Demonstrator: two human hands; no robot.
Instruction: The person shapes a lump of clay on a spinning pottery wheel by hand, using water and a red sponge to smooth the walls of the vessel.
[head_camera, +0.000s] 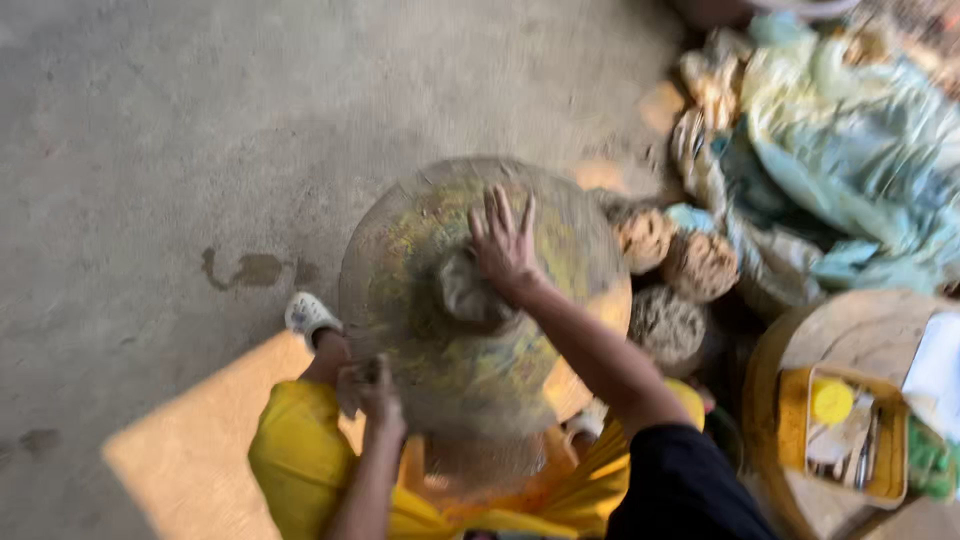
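A big round disc (470, 330), stained yellow and grey, sits in front of the person, just above their knees. It looks like a wheel for shaping clay, but the picture is blurry, so that is only a guess. A small grey lump (462, 292) lies near the middle of the disc.

The right hand (503, 247) is spread open, fingers wide, and lies flat on the disc, touching the grey lump. A flat hand like that presses down and keeps things in place. It grips nothing.

The left hand (372, 390) is at the near left edge of the disc. Its fingers look curled at the rim, maybe to hold the disc steady, but it is too blurry to tell if it is closed on anything.

The person wears yellow trousers (295, 455) and a white shoe (308, 315), with legs apart so the disc fits between them.

To the right, close by, are brown bundles (680, 265) and crumpled pale green sheets (850, 150). A round wooden stand (850, 330) holds a yellow tray (795, 410) with small tools, near enough to reach. All of it rests on a grey concrete floor (200, 120).
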